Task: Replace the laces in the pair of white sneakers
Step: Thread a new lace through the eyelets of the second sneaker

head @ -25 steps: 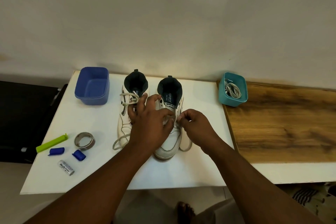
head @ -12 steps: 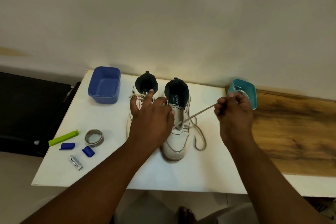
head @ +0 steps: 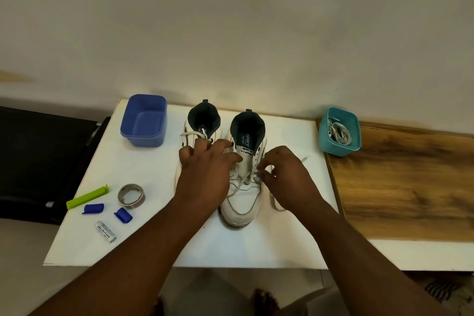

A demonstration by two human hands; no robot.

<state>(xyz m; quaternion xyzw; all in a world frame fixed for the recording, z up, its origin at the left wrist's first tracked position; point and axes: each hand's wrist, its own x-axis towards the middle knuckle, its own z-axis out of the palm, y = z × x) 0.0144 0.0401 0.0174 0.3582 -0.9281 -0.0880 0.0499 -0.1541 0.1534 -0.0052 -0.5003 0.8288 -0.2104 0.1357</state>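
Two tubs: blue tub (head: 144, 120) bare inside, teal tub (head: 339, 131) holding coiled laces (head: 339, 133).

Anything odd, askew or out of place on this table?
Nothing is damaged or spilled. The only oddity is unrelated clutter at the white table's left front: a green clip, tape roll, two blue caps and a battery. The right sneaker's lace trails loose, as expected mid-unlacing.

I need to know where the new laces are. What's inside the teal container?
The teal container holds a loose bundle of white laces. Whatever lies under the bundle is covered.
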